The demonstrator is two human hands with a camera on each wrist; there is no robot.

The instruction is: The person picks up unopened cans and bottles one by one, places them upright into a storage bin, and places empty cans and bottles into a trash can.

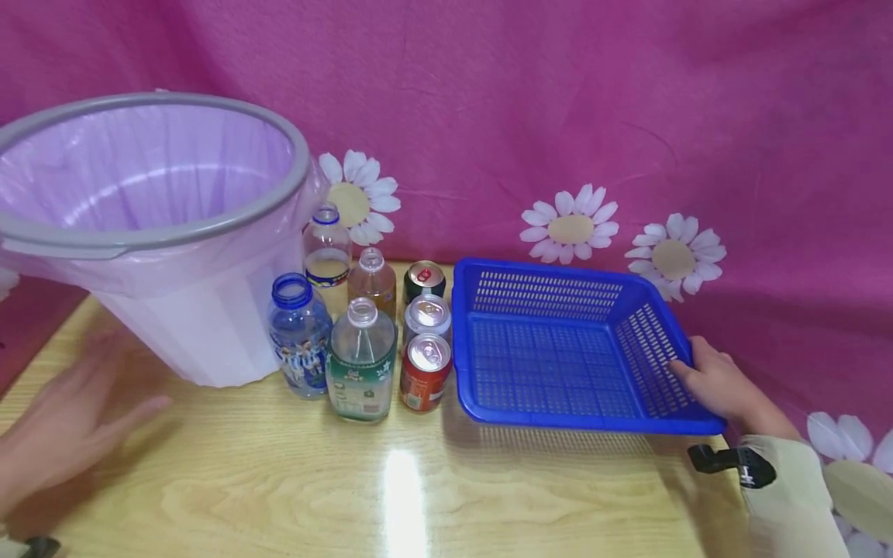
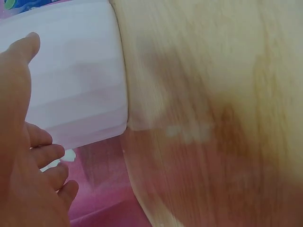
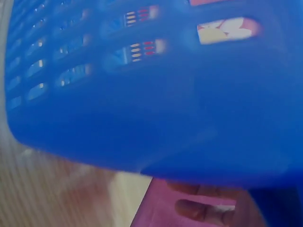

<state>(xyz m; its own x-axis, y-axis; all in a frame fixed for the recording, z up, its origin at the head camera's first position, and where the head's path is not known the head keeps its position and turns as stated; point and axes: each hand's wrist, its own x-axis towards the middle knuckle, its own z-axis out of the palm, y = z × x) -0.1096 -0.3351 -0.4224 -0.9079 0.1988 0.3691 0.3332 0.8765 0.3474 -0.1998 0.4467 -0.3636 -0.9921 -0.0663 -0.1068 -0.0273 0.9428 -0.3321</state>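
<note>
"On the right of the tabletop [image 1: 279, 480], what is the person's right hand [image 1: 731, 389] doing?"

"Gripping the blue basket [image 1: 551, 364] by its right end — the thumb lies over the rim, and fingers show past the blue edge in the right wrist view."

"Is the basket resting flat?"

"That can't be told for certain. It sits open side up, with a shadow beneath its near edge."

"And the left hand [image 1: 70, 422]?"

"Away at the left, near the white bin [image 1: 223, 333]. It is released, thumb spread from the fingers, which look loose. Whether it touches the bin's wall, the views don't settle."

"The bin has a liner?"

"Yes, a filmy pinkish liner [image 1: 153, 163], hanging out below the grey rim."

"What stands between bin and basket?"

"Four upright bottles: a blue-necked bottle [image 1: 300, 341] and a green-labelled bottle [image 1: 361, 384] in front, a clear bottle [image 1: 326, 260] and an amber-tinted bottle [image 1: 374, 285] behind. Then three cans run front to back — a red can [image 1: 425, 380], a pale can [image 1: 428, 314], a dark can [image 1: 425, 283] — just beside the basket's left end."

"And the backdrop?"

"Pink cloth [image 1: 474, 101] with white daisies."
</note>
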